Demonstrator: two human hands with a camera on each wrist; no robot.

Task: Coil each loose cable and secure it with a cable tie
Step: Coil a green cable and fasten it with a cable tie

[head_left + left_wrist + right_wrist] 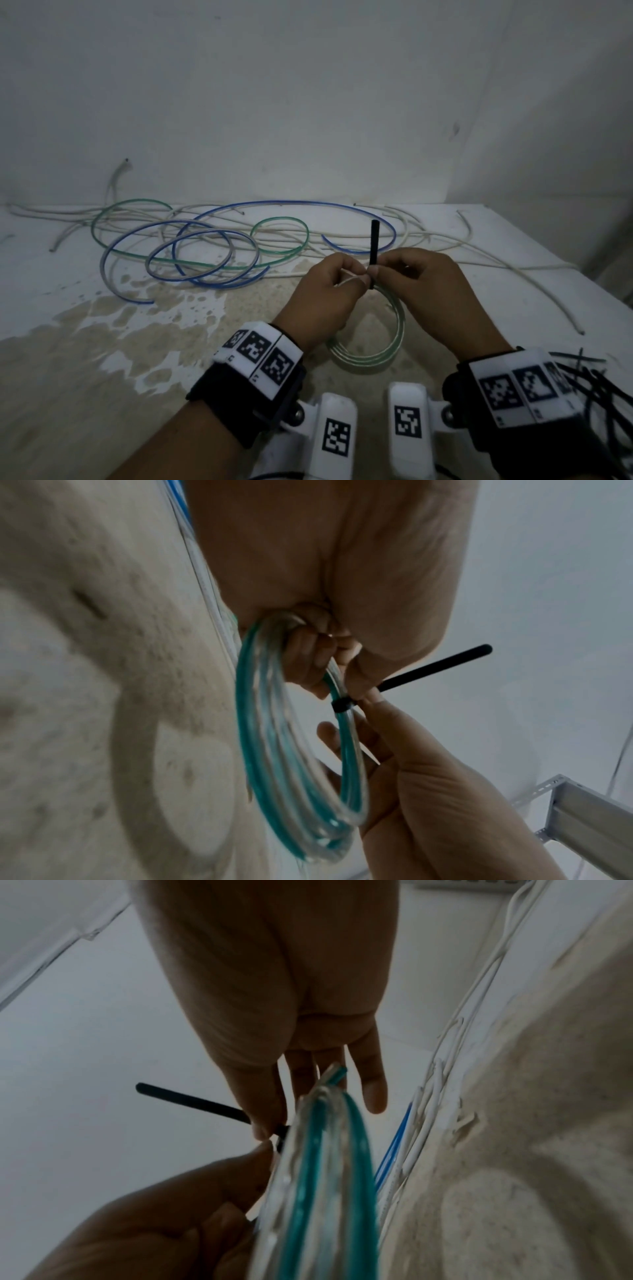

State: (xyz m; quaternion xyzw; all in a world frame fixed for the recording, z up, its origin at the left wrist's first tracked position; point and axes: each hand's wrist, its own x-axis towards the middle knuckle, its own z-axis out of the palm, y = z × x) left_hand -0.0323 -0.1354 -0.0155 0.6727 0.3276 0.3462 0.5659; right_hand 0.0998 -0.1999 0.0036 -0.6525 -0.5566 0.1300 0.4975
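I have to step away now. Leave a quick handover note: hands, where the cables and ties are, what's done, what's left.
Left hand grips the green coil at its top.
Right hand pinches the black cable tie, already looped around the coil; its tail sticks up.
Done: green coil wound, tie on.
Left: cinch the tie if slack, then coil the loose cables at the back of the table.
Spare ties lie right of the right wrist.

Hands: two, left hand (322,294) and right hand (428,291)
Coiled cable (394,335): one
Cable tie on coil (374,246): one
Spare ties (596,387): several, uncountable
Loose cables (205,246): many, tangled
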